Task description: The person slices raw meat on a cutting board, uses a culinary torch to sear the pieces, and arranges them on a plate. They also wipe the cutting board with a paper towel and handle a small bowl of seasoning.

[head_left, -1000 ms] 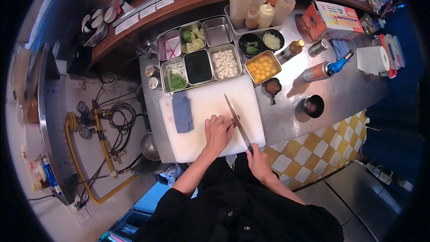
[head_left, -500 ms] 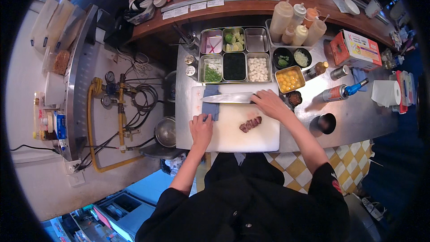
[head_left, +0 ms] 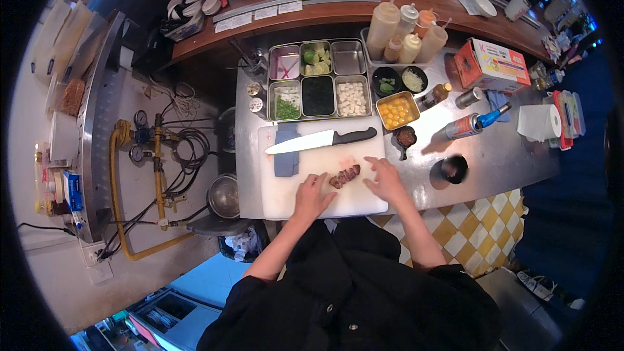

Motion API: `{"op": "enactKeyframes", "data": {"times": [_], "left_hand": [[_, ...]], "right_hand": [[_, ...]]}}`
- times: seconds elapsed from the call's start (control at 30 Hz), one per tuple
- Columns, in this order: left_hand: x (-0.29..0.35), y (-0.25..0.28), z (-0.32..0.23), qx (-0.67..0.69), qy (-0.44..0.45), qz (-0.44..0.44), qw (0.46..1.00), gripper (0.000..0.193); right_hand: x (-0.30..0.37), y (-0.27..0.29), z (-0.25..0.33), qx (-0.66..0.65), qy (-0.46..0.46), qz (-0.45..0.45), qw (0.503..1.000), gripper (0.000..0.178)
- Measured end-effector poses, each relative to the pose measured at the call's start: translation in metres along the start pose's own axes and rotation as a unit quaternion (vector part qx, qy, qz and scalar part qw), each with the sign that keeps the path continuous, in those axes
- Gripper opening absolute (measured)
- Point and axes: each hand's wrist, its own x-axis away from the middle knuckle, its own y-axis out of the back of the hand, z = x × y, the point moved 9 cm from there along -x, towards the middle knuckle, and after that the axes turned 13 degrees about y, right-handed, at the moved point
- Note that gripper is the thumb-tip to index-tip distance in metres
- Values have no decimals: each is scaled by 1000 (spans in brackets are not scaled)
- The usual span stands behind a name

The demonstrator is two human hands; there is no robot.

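A white cutting board (head_left: 286, 185) lies on the steel counter in front of me. A small row of sliced dark red meat (head_left: 344, 176) sits on it. My left hand (head_left: 312, 196) rests flat on the board, its fingertips touching the left end of the meat. My right hand (head_left: 385, 180) is spread on the board's right edge, just right of the meat, holding nothing. A chef's knife (head_left: 318, 139) with a black handle lies flat across the far part of the board, apart from both hands. A folded blue cloth (head_left: 286, 153) lies partly under its blade.
Behind the board stand steel pans of garnishes (head_left: 318, 79), squeeze bottles (head_left: 406, 31), a tray of yellow pieces (head_left: 397, 110), small black bowls (head_left: 398, 80) and a dark cup (head_left: 453, 169). A cardboard box (head_left: 491, 65), a torch can (head_left: 471, 123) and a paper roll (head_left: 539, 121) sit right. Gas pipes (head_left: 156, 156) run left.
My right hand has let go of the knife, which now lies on the far side of the board. Both hands have come down beside the sliced meat.
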Motion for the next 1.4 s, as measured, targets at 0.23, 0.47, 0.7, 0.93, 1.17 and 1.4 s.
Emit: {"op": "enactKeyframes", "data": {"times": [0.23,0.47,0.7,0.93,1.17,1.4], "left_hand": [[-18,-29,-25,-6,61,51,997,58],[-33,-37,-23,6,0,88,996,49],[-39,-33,-39,35,-65,93,993,36],[-46,-34,-102,142,-180,123,966,36],[-59,-156,-304,152,-312,214,913,38],[-79,-207,-342,113,-234,224,939,44]], "right_hand": [[-17,-26,48,87,61,33,994,65],[-26,-47,40,43,65,59,995,53],[-16,-51,26,-31,21,-12,999,47],[28,5,10,-41,5,-190,981,44],[137,167,-109,54,-103,-343,932,39],[129,209,-184,42,-73,-207,975,48]]}}
